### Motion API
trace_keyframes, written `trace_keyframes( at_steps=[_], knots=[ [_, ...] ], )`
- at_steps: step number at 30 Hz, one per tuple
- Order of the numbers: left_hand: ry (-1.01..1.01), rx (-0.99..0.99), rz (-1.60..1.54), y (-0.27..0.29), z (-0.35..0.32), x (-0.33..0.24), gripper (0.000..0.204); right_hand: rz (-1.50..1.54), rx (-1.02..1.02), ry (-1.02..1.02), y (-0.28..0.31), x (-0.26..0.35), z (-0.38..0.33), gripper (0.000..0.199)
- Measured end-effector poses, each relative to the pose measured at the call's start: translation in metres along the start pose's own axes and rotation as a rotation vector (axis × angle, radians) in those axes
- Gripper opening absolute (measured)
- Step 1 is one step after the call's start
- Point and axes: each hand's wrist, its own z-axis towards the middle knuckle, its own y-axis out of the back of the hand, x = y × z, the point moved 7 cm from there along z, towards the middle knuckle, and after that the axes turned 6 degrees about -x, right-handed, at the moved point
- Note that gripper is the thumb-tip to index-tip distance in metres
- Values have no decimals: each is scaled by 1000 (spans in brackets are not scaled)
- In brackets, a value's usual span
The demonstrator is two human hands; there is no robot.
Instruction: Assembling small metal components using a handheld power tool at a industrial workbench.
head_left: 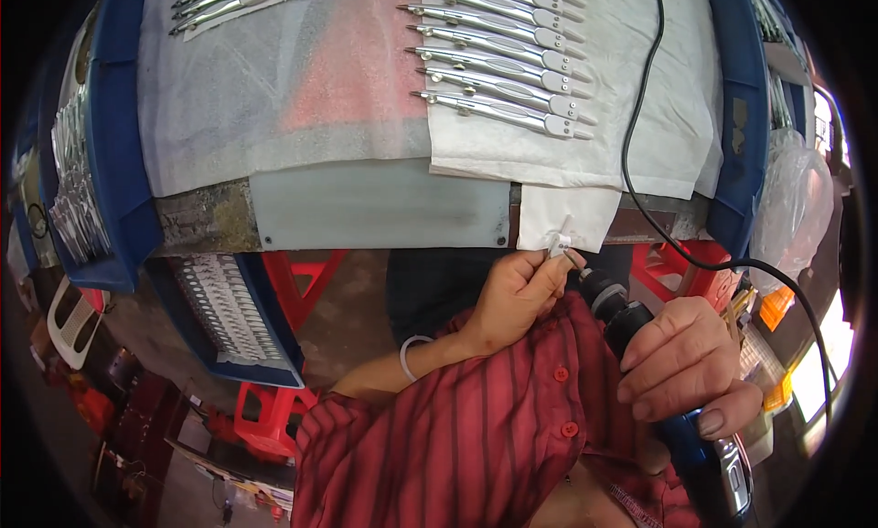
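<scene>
My left hand [523, 295] is closed in a pinch at the table's front edge. Between its thumb and fingers is a drawing compass [560, 242], of which only the pale hinge head and its stubby handle show; the legs are hidden by the hand. My right hand [684, 363] wraps around a black and blue electric screwdriver [626, 320], tilted up toward the left. Its bit reaches the compass head beside my left fingertips; whether it sits in a screw is too small to tell. Beyond, several silver compasses [494, 68] lie in a row on white cloth [512, 158].
More compasses [229, 0] lie at the far left. Blue crates [110, 181] flank the table, and another blue tray [229, 313] of metal parts sits lower left. A black cable [631, 117] crosses the cloth and loops right. Red stools [274, 418] stand below.
</scene>
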Motion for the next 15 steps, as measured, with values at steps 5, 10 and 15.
trace_keyframes(
  at_steps=[5,10,15],
  knots=[
    [-10,-6,8,0,-2,-2,23,6,16,25,-5,-3,1,51],
    [-22,-3,32,2,-2,-1,24,117,-6,37,-6,-5,2,22],
    [-40,-3,59,1,-2,-2,25,112,33,12,-10,-4,3,20]
  ],
)
